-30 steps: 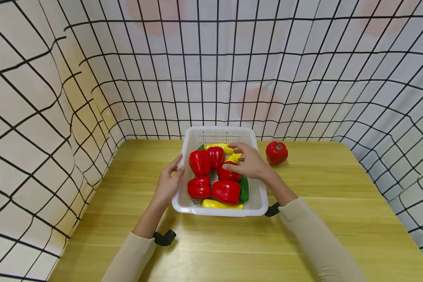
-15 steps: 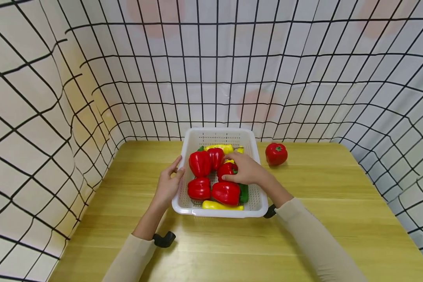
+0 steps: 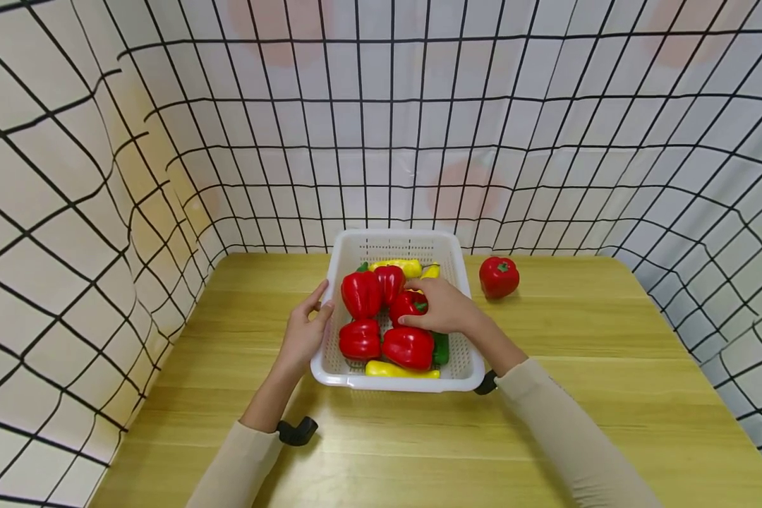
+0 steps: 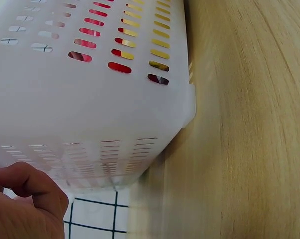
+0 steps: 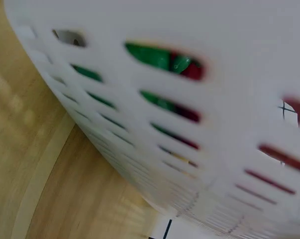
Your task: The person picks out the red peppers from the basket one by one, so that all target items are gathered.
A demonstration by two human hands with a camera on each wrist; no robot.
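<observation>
Fingers of right hand (image 3: 449, 307) curl round red pepper (image 3: 407, 306), thumb on near side; firmness can't be told. Pepper sits right of centre in basket (image 3: 394, 383). Fingers of left hand (image 3: 305, 330) hold left rim. Best practice, I judge: keep that rim steady, seat right fingers low on pepper, move gently; near red pepper (image 3: 408, 348) and yellow pepper (image 3: 432, 271) lie close.

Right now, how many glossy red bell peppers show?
6: in the white plastic basket, two peppers rear, two front, one at the right hand; one on the wooden table. More may hide.
</observation>
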